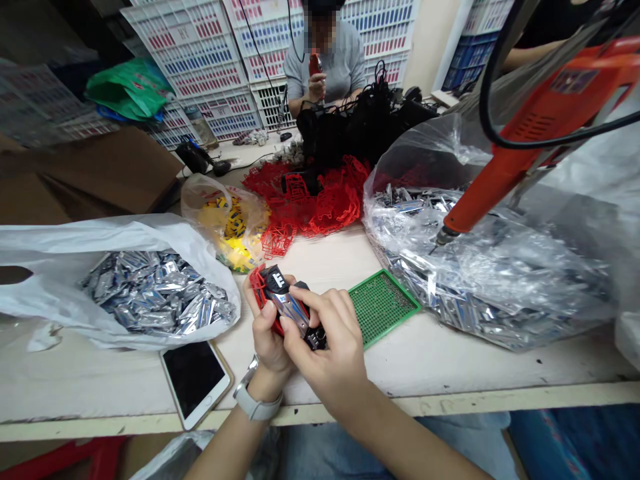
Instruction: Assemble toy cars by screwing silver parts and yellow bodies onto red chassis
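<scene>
1. Two hands of the wearer in view, left hand (270, 340) and right hand (335, 330), both on one red-and-black assembly (290, 308) with a silver plate on its top.
2. Assembly held above the near part of the tabletop (327, 260), between one white bag (125, 230) and one green tray (373, 313).
3. Left grip: wrapped about the red side, thumb pressed against it. Right grip: the other end pinched between thumb and fingers. One watch (256, 398) worn on the left wrist.
4. One phone (195, 380), dark-screened, laid left of the hands. Small screws (395, 293) gathered in the tray's far right part; count cannot be made out.
5. Silver pieces seen in two bags: the white one at left, one large clear bag (425, 153) at right. Too many and overlapped to be counted.
6. Yellow pieces (235, 220) held in one smaller clear bag (195, 193); one tangled heap of red frames (320, 203) beside it, one black heap (360, 127) behind.
7. One orange power driver (530, 113) suspended over the large clear bag, bit pointed down.
8. One co-worker (345, 70) seen opposite; one red piece (315, 65) held up in a hand.
</scene>
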Tool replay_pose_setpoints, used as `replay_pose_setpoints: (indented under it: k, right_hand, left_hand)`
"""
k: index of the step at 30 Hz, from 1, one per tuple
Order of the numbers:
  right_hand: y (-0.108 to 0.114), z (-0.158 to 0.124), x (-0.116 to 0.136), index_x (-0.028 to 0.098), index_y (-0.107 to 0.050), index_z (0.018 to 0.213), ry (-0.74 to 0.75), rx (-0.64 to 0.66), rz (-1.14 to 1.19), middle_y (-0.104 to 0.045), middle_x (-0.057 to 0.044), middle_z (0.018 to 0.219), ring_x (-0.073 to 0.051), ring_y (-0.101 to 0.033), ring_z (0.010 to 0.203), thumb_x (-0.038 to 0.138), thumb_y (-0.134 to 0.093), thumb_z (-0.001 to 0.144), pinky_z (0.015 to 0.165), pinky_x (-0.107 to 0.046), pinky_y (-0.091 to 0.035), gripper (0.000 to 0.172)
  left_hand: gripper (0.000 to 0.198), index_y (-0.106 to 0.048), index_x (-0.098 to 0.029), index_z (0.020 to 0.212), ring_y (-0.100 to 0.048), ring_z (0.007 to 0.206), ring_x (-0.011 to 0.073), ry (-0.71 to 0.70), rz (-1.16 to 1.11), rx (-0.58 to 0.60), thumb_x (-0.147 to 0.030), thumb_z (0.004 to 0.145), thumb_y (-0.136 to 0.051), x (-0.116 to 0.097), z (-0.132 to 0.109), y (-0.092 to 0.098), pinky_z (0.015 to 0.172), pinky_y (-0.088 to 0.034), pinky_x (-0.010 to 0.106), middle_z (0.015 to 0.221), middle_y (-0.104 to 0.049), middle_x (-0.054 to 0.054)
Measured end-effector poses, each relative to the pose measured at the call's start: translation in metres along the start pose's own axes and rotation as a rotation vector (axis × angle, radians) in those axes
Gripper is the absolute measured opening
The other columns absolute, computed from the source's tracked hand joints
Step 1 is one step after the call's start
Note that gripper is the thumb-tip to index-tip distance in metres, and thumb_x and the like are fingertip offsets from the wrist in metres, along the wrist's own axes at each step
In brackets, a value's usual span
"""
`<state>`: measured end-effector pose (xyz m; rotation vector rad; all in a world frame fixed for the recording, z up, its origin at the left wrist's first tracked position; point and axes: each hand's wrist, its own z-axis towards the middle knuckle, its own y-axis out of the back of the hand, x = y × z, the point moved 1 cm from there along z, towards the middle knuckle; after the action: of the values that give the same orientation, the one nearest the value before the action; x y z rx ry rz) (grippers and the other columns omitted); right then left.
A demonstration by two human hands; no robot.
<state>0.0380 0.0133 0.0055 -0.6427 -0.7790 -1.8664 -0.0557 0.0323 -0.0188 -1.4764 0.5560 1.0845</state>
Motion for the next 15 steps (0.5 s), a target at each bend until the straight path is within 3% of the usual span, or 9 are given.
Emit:
replay_pose_setpoints:
  k: [5, 11, 15]
  right_hand:
    - [0.0055, 0.0063, -0.0053, 0.012, -0.070, 0.109, 0.116, 0.027, 0.003, -0.062, -0.004, 0.078, -0.020, -0.054, 0.076, 0.025, -0.063, 0.096, 0.068, -0.034, -0.047, 0.019]
    - [0.0058, 0.0051, -0.0042, 0.011, -0.071, 0.111, 0.096, -0.007, -0.009, -0.062, -0.005, 0.080, -0.020, -0.055, 0.079, 0.025, -0.064, 0.097, 0.071, -0.033, -0.049, 0.021]
    - [0.0044, 0.0025, -0.0016, 0.012, -0.072, 0.115, 0.076, -0.013, -0.025, -0.061, -0.004, 0.079, -0.020, -0.055, 0.079, 0.025, -0.062, 0.099, 0.071, -0.034, -0.050, 0.023]
  left_hand:
    - [0.048, -0.058, -0.029, 0.113, -0.066, 0.068, 0.0150, -0.054, -0.058, -0.042, -0.046, 0.074, -0.078, -0.0020, 0.0010, -0.0028, 0.065, -0.053, 0.028, 0.091, -0.071, -0.001]
    - [0.045, -0.059, -0.028, 0.108, -0.066, 0.067, 0.0143, -0.112, -0.047, -0.057, -0.045, 0.071, -0.080, -0.0011, 0.0010, -0.0050, 0.062, -0.055, 0.026, 0.090, -0.072, -0.002]
    - [0.051, -0.057, -0.031, 0.114, -0.065, 0.068, 0.0142, -0.145, -0.011, -0.062, -0.046, 0.072, -0.082, 0.0009, 0.0019, -0.0022, 0.063, -0.055, 0.027, 0.091, -0.071, -0.003]
